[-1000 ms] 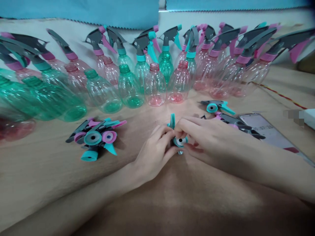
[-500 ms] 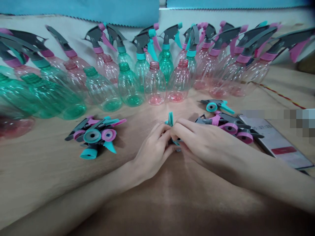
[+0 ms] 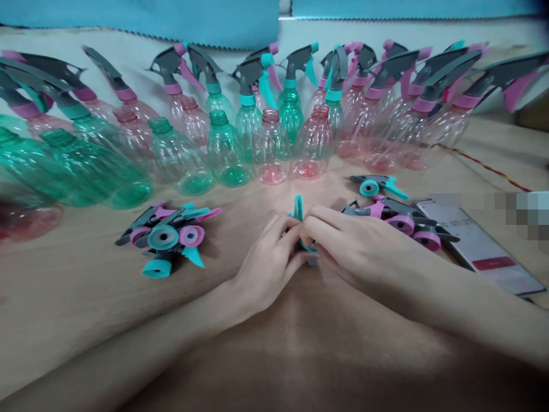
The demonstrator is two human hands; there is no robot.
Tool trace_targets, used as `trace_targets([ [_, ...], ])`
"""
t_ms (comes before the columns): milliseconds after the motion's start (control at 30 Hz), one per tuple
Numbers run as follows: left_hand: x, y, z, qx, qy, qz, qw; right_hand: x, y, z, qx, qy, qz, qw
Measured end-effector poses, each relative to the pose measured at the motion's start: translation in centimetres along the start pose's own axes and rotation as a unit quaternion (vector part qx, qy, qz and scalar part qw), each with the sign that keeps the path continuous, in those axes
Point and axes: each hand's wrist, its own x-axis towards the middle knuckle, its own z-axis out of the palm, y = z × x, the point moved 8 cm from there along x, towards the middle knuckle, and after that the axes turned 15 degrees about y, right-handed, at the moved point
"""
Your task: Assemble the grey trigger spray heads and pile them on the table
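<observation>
Between my hands is a teal and grey spray trigger head, mostly covered by my fingers. My left hand grips it from the left, thumb and fingers closed around it. From the right, my right hand pinches the same head, its fingertips bunched near the teal collar. A pile of pink and teal trigger heads lies to the left of my hands. Partly behind my right hand is another group of pink and grey trigger heads, with one teal trigger head lying just beyond it.
Open pink and green bottles stand in a row beyond my hands. Behind them are several bottles with trigger heads fitted. A phone lies at the right on the wooden table, near a twisted red and yellow wire.
Both hands keep almost the same place around the spray trigger head. The right fingers have shifted slightly, and a little more of the teal collar shows below them.
</observation>
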Motion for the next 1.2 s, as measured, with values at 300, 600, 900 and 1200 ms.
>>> trace_targets([
  [300,-0.3,0.0,-0.7,0.004,0.003,-0.009,1.0,0.0,0.4,-1.0,0.065,-0.016,0.014,0.998],
  [600,-2.4,1.0,-8.5,0.104,0.057,-0.008,0.993,-0.4,-1.9,-2.5,0.12,0.017,0.055,0.991],
  [900,-4.5,-3.2,-18.4,0.06,0.239,-0.102,0.964,0.2,-2.7,1.7,0.122,-0.027,0.026,0.992],
  [1200,-9.6,-9.3,-19.2,0.158,0.212,-0.176,0.948,3.1,-3.3,3.2,0.078,0.008,-0.013,0.997],
])
